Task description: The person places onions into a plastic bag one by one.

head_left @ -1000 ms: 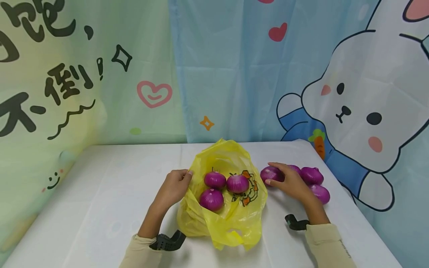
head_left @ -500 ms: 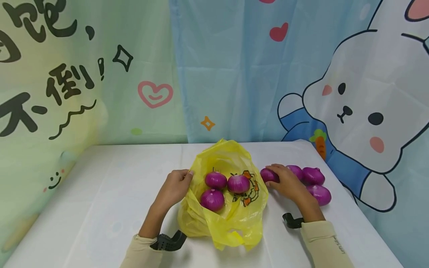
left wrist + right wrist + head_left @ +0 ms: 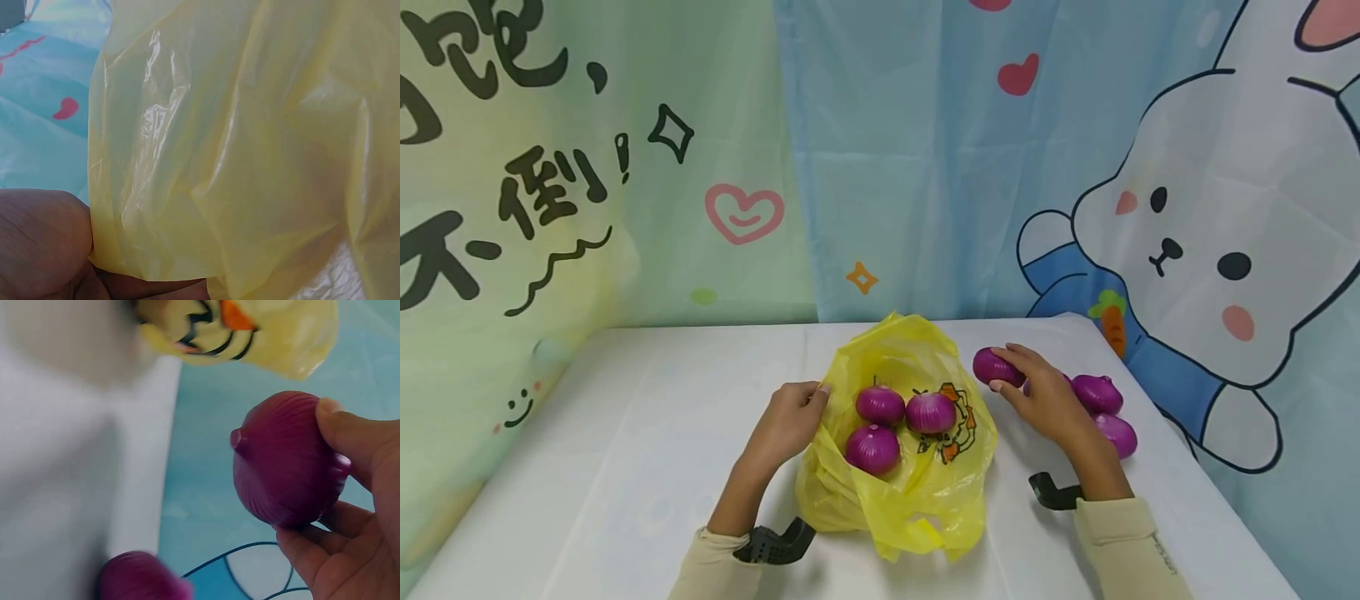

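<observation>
A yellow plastic bag lies spread with its mouth facing up, and three purple onions sit inside it. My left hand pinches the bag's left rim between thumb and fingers; in the left wrist view the thumb presses on the film. To the bag's right, my right hand grips another purple onion between thumb and fingertips. The right wrist view shows this onion held off the table, its pointed tip facing away from the palm.
More purple onions lie at the table's right side, some partly hidden behind my right hand. A white cloth covers the table. Behind it hangs a printed curtain. A black wrist camera sits on each wrist.
My right hand has closed its fingers round the onion and raised it slightly, up and away from the table. The left hand and the bag stay in place.
</observation>
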The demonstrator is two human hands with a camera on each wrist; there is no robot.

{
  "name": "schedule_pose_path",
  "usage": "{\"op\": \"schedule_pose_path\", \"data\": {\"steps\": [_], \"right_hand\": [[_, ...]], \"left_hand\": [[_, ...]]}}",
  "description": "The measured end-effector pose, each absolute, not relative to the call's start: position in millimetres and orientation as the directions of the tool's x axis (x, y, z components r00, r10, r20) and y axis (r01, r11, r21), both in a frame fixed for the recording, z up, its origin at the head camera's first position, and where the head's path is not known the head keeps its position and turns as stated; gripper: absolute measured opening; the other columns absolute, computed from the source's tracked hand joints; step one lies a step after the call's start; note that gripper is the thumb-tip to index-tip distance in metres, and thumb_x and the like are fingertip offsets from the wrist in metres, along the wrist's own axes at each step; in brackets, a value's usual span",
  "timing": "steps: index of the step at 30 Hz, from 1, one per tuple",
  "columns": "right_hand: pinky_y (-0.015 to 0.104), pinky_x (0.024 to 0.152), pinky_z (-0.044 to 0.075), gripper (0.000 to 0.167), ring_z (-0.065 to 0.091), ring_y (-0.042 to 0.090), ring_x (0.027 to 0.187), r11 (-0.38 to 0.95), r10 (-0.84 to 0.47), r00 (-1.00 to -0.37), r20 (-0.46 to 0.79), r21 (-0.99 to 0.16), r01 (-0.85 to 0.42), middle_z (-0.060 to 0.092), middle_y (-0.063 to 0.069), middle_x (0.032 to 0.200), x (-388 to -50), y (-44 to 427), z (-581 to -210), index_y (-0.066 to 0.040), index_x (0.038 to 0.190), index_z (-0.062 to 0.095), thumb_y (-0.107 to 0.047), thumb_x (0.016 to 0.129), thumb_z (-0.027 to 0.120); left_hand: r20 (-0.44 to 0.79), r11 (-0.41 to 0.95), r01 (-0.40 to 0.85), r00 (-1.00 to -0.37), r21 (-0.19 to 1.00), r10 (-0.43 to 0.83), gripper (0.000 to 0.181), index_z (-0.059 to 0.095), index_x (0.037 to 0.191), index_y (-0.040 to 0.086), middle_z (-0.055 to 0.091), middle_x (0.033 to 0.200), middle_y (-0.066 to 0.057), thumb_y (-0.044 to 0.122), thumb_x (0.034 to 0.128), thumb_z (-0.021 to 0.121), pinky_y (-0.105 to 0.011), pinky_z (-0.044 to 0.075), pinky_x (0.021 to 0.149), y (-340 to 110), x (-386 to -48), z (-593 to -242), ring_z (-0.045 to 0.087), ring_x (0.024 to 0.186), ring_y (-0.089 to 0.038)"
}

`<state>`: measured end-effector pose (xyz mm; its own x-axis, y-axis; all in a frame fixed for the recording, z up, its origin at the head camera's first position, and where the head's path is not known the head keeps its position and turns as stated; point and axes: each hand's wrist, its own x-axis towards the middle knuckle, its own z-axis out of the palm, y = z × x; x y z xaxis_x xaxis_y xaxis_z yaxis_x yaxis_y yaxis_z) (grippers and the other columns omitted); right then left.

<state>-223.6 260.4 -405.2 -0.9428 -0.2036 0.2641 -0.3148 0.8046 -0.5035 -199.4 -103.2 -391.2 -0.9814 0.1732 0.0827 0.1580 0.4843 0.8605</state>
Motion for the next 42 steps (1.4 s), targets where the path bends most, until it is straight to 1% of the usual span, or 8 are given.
{"op": "schedule_pose_path", "data": {"steps": [7, 12, 15, 22, 28, 36, 40, 42], "right_hand": [[0.052, 0.088, 0.048, 0.053, 0.046, 0.039, 0.127, 0.715, -0.248, -0.863, 0.441, -0.517, -0.470, 0.046, 0.019, 0.142, -222.6, 247.6, -393.4, -0.010, 0.139, 0.052, -0.019, 0.091, 0.070], [0.044, 0.093, 0.045, 0.050, 0.048, 0.033, 0.126, 0.579, -0.272, -0.844, 0.462, -0.622, -0.527, 0.049, 0.016, 0.140, -225.7, 236.5, -388.5, -0.006, 0.138, 0.052, -0.011, 0.091, 0.068], [0.041, 0.095, 0.043, 0.049, 0.048, 0.034, 0.125, 0.515, -0.283, -0.840, 0.463, -0.665, -0.541, 0.049, 0.017, 0.139, -227.5, 229.9, -386.3, -0.003, 0.138, 0.051, -0.007, 0.092, 0.067], [0.040, 0.097, 0.042, 0.048, 0.049, 0.028, 0.125, 0.454, -0.314, -0.847, 0.428, -0.716, -0.530, 0.050, 0.013, 0.139, -232.6, 218.1, -385.7, -0.004, 0.139, 0.051, -0.008, 0.093, 0.066], [0.043, 0.098, 0.042, 0.048, 0.050, 0.030, 0.124, 0.424, -0.353, -0.837, 0.418, -0.726, -0.542, 0.050, 0.015, 0.139, -236.8, 206.8, -387.1, -0.002, 0.138, 0.051, -0.004, 0.092, 0.066], [0.047, 0.100, 0.041, 0.049, 0.049, 0.029, 0.125, 0.435, -0.411, -0.860, 0.302, -0.764, -0.477, 0.051, 0.010, 0.138, -244.8, 186.4, -394.4, -0.010, 0.138, 0.053, -0.022, 0.093, 0.068], [0.043, 0.097, 0.045, 0.049, 0.052, 0.025, 0.122, 0.466, -0.441, -0.864, 0.244, -0.760, -0.452, 0.053, 0.006, 0.135, -248.7, 178.3, -403.8, -0.013, 0.139, 0.053, -0.027, 0.094, 0.067], [0.042, 0.095, 0.047, 0.049, 0.053, 0.025, 0.120, 0.483, -0.454, -0.860, 0.233, -0.747, -0.457, 0.054, 0.006, 0.135, -249.8, 175.4, -408.8, -0.012, 0.138, 0.053, -0.026, 0.094, 0.066]], "left_hand": [[0.074, 0.487, 0.150, -0.983, 0.860, 0.171, 0.037, 0.057, 0.071, 0.006, 0.033, 0.051, 0.001, 0.020, 0.1038, 0.045, -0.025, 0.027, 0.043, -104.3, -199.4, -393.3, 0.030, 0.044, -0.012], [0.073, 0.487, 0.146, -0.984, 0.861, 0.165, 0.036, 0.060, 0.074, 0.006, 0.034, 0.052, 0.001, 0.020, 0.1037, 0.045, -0.025, 0.028, 0.043, -105.4, -198.5, -393.6, 0.031, 0.045, -0.012], [0.073, 0.485, 0.146, -0.983, 0.862, 0.166, 0.036, 0.060, 0.074, 0.006, 0.034, 0.052, 0.001, 0.020, 0.1038, 0.045, -0.025, 0.028, 0.043, -105.7, -198.5, -393.4, 0.032, 0.045, -0.012], [0.078, 0.488, 0.154, -0.982, 0.859, 0.172, 0.038, 0.055, 0.070, 0.007, 0.033, 0.051, 0.001, 0.020, 0.1038, 0.045, -0.025, 0.027, 0.043, -105.9, -198.4, -391.8, 0.030, 0.044, -0.012], [0.075, 0.481, 0.154, -0.981, 0.863, 0.179, 0.039, 0.049, 0.067, 0.008, 0.032, 0.051, 0.001, 0.020, 0.1039, 0.045, -0.025, 0.026, 0.043, -104.5, -198.5, -391.9, 0.029, 0.043, -0.012], [0.069, 0.492, 0.147, -0.982, 0.858, 0.173, 0.038, 0.053, 0.069, 0.007, 0.034, 0.052, 0.001, 0.021, 0.1038, 0.045, -0.025, 0.027, 0.043, -105.5, -199.0, -391.6, 0.031, 0.044, -0.012], [0.061, 0.495, 0.141, -0.983, 0.857, 0.175, 0.038, 0.055, 0.071, 0.006, 0.035, 0.052, 0.001, 0.021, 0.1039, 0.046, -0.025, 0.027, 0.043, -105.7, -199.2, -391.7, 0.032, 0.044, -0.012], [0.062, 0.493, 0.144, -0.982, 0.858, 0.178, 0.037, 0.056, 0.071, 0.006, 0.035, 0.052, 0.001, 0.021, 0.1039, 0.046, -0.025, 0.028, 0.043, -105.7, -199.1, -391.7, 0.032, 0.045, -0.012]]}}
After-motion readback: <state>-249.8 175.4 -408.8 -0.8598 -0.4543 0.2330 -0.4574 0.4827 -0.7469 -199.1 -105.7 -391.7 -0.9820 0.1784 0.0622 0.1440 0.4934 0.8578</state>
